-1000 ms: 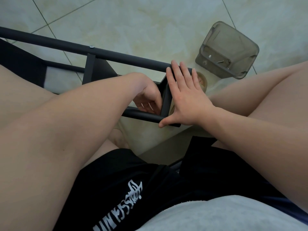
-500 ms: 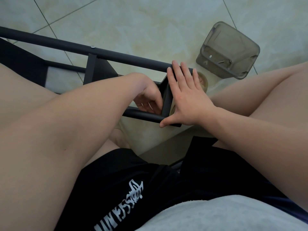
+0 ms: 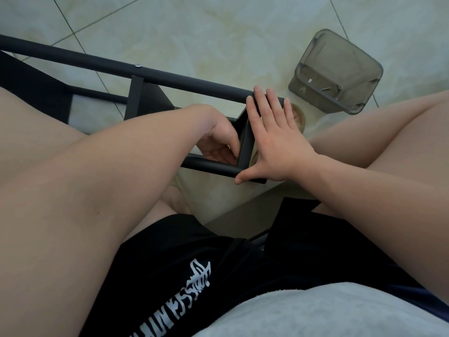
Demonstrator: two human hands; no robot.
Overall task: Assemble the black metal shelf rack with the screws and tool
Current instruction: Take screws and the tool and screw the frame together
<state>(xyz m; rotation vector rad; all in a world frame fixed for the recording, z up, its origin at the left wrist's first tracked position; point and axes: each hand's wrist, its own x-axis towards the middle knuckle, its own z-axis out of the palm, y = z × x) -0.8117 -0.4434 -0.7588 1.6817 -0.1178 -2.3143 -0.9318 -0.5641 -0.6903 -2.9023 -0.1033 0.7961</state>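
Rack (image 3: pixel 184 80) end is pressed by the flat, straight-fingered right hand (image 3: pixel 279 147); inside the rack the left hand (image 3: pixel 218 142) is curled, its hold hidden. A tray (image 3: pixel 340 52) is seen beyond the rack.

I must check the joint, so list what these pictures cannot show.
Head view only.
- Left hand: whether its curled fingers hold anything; its wrist and the rack hide them.
- Rack: left end cut off by the edge and covered by a leg.
- Right hand: its palm covers the end joint.
- Bin: screws too small to count.
- Tool: none visible.
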